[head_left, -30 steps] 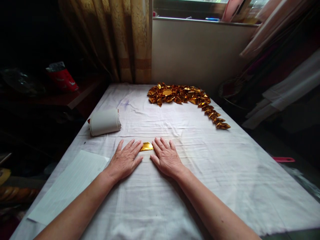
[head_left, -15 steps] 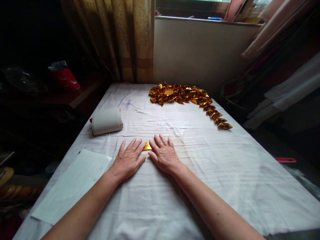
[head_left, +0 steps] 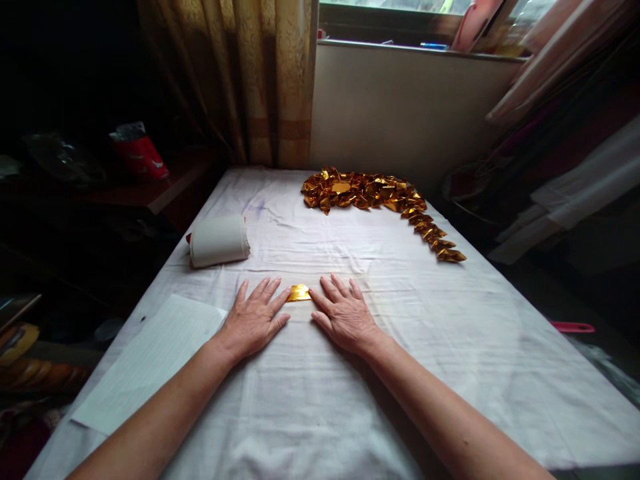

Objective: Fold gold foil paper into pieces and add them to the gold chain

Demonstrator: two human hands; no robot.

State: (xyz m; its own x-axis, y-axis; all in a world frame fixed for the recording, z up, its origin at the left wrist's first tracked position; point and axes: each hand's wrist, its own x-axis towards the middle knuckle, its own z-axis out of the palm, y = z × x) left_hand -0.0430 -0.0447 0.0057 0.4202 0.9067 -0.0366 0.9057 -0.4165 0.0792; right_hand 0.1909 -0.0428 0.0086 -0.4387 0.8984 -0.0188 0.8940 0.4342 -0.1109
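Note:
A small folded piece of gold foil paper (head_left: 299, 293) lies flat on the white tablecloth (head_left: 310, 400), between my two hands. My left hand (head_left: 253, 318) rests palm down with fingers spread, its index fingertip at the foil's left end. On the other side my right hand (head_left: 345, 313) also lies flat and spread, its index fingertip touching the right end. Any part of the foil under the fingertips is hidden. Farther back, many folded gold foil pieces (head_left: 365, 190) form a curled chain, whose tail runs toward the table's right edge.
A white roll (head_left: 220, 241) lies at the table's left side, and a lined paper sheet (head_left: 155, 360) is partly under my left forearm. Beyond the far edge hang a gold curtain (head_left: 275, 87) and a wall. A red packet (head_left: 143, 157) stands on a dark side table.
My right hand has slid to the right, so more of the gold foil shows between my hands. My left hand stays flat in nearly the same place. The view has shifted slightly.

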